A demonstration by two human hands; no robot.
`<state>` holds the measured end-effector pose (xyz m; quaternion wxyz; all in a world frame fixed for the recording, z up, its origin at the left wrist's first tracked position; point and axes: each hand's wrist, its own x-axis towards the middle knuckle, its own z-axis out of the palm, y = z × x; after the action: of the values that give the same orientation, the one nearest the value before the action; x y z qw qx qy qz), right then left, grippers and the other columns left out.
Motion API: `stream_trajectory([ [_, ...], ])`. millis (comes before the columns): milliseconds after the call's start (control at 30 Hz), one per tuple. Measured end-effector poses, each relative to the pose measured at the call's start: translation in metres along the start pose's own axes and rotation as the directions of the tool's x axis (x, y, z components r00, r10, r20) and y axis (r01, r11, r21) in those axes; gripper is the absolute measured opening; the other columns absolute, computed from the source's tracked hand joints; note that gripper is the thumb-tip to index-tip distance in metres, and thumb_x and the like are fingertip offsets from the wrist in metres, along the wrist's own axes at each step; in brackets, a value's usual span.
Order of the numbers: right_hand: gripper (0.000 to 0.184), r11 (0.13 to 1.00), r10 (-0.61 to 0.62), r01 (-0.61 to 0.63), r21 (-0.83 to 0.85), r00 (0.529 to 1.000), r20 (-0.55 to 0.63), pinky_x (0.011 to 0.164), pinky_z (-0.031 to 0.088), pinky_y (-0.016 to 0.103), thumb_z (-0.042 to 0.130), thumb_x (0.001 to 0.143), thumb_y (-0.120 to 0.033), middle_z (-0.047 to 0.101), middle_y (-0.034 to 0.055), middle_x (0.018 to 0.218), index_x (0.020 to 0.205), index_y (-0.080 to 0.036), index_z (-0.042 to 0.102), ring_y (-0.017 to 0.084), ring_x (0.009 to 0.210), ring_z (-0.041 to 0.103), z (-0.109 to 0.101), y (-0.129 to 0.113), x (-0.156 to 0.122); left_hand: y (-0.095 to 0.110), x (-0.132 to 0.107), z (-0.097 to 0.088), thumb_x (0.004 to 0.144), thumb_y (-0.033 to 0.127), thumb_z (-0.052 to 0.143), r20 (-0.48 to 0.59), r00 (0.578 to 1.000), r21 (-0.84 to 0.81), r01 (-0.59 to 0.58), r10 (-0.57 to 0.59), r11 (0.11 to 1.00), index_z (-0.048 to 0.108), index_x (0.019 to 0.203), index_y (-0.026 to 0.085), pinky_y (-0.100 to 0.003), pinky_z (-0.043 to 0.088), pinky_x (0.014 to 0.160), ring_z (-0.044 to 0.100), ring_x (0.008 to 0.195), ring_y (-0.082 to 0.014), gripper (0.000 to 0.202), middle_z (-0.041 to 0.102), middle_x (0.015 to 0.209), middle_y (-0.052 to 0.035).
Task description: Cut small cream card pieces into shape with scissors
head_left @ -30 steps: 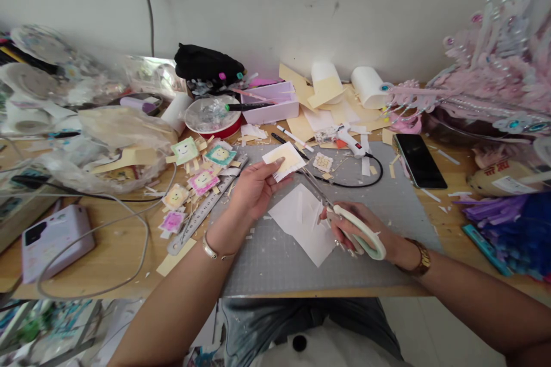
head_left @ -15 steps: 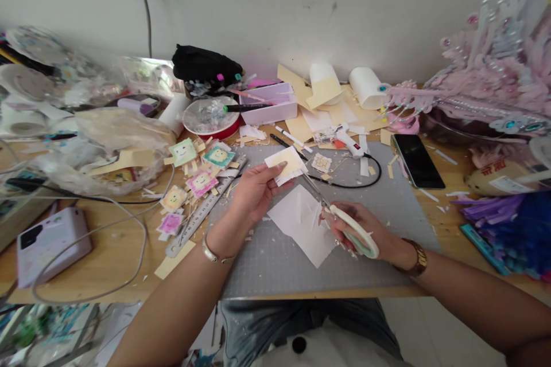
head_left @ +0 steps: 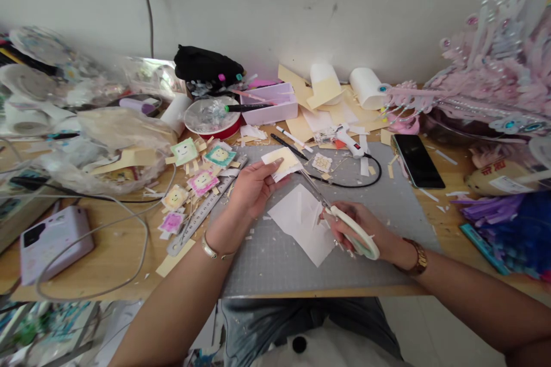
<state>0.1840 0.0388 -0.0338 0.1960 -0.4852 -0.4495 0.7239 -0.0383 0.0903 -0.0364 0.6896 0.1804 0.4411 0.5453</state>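
Apparently trimming card (head_left: 290, 166) pinched in left hand (head_left: 253, 184), with scissors (head_left: 353, 227) clasped in right hand (head_left: 368, 221), next calling for steady snip.

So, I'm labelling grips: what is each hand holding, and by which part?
Left hand: small yellow and white rectangular paper piece, by its left side. Right hand: pale-handled metal scissors, by the handles.

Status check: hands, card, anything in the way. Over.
Left hand pinching card. Right hand holding scissors, blades near card's edge. White paper on grey mat nearby.

Wooden table (head_left: 114, 241) with grey mat (head_left: 275, 266), phone (head_left: 418, 160), apparently a plastic bag (head_left: 107, 126).
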Motion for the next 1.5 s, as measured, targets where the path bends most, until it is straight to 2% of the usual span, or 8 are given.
stream_trajectory([
  [133,0.037,0.999,-0.051,0.051,0.010,0.998,0.045,0.032,0.039,0.016,0.069,0.075,-0.049,0.057,-0.0037,0.054,0.089,-0.016,0.058,0.008,0.036,0.048,-0.006,0.005,0.000,0.001,0.000,-0.001,0.072,0.010,0.073,0.014,1.000,-0.028,-0.011,0.012,1.000,0.067,0.070,0.010,-0.033,0.061,0.077,0.069,0.076,-0.0156,0.006,0.074,0.086,-0.0074],
  [333,0.032,0.996,-0.060,0.055,0.075,0.996,0.062,0.032,0.037,0.017,0.067,0.078,-0.046,0.057,-0.0036,0.053,0.087,-0.016,0.059,0.007,0.036,0.048,-0.009,0.011,0.003,-0.002,-0.001,0.000,0.068,0.016,0.079,0.039,0.999,0.026,0.012,-0.013,1.000,0.072,0.081,0.010,-0.029,0.060,0.073,0.069,0.078,-0.0159,0.016,0.075,0.092,-0.0083],
  [500,0.032,0.994,-0.048,0.044,0.103,0.998,0.035,0.031,0.037,0.017,0.069,0.075,-0.045,0.056,-0.0045,0.051,0.084,-0.016,0.058,0.007,0.034,0.046,-0.008,0.011,0.005,-0.002,-0.002,0.002,0.066,0.019,0.081,0.040,0.999,0.074,0.026,-0.029,0.997,0.073,0.082,0.010,-0.029,0.059,0.071,0.068,0.076,-0.0157,0.021,0.075,0.092,-0.0093],
  [900,0.032,0.993,-0.034,0.034,0.110,0.999,0.004,0.028,0.034,0.014,0.074,0.066,-0.041,0.055,-0.0055,0.047,0.076,-0.017,0.055,0.005,0.031,0.042,-0.003,0.005,0.002,-0.002,-0.003,0.003,0.070,0.019,0.079,0.063,0.997,0.077,0.033,-0.038,0.996,0.074,0.084,0.012,-0.025,0.059,0.070,0.069,0.077,-0.0143,0.016,0.075,0.095,-0.0084],
  [1133,0.035,0.995,-0.005,0.007,0.098,1.000,-0.017,0.028,0.037,0.015,0.075,0.066,-0.043,0.056,-0.0061,0.047,0.079,-0.017,0.057,0.006,0.031,0.044,-0.004,0.009,0.003,-0.004,-0.002,0.001,0.070,0.021,0.079,0.058,0.998,0.091,0.033,-0.038,0.995,0.074,0.083,0.012,-0.026,0.059,0.071,0.068,0.077,-0.0136,0.016,0.075,0.094,-0.0076],
  [1367,0.032,0.993,-0.031,0.020,0.114,0.995,0.094,0.033,0.039,0.017,0.067,0.077,-0.045,0.061,-0.0028,0.054,0.090,-0.016,0.060,0.009,0.036,0.050,-0.012,0.015,0.006,-0.002,-0.002,0.004,0.063,0.020,0.083,0.035,0.999,0.032,-0.029,0.028,0.999,0.071,0.075,0.012,-0.027,0.058,0.072,0.067,0.072,-0.0138,0.018,0.075,0.087,-0.0071],
  [1500,0.033,0.990,-0.070,0.058,0.127,0.993,0.096,0.033,0.038,0.016,0.068,0.078,-0.045,0.059,-0.0031,0.055,0.088,-0.015,0.059,0.008,0.037,0.049,-0.011,0.014,0.005,-0.003,-0.002,0.003,0.064,0.022,0.083,0.032,0.999,0.054,-0.026,0.024,0.998,0.072,0.077,0.012,-0.027,0.057,0.071,0.067,0.071,-0.0141,0.020,0.075,0.084,-0.0065],
])
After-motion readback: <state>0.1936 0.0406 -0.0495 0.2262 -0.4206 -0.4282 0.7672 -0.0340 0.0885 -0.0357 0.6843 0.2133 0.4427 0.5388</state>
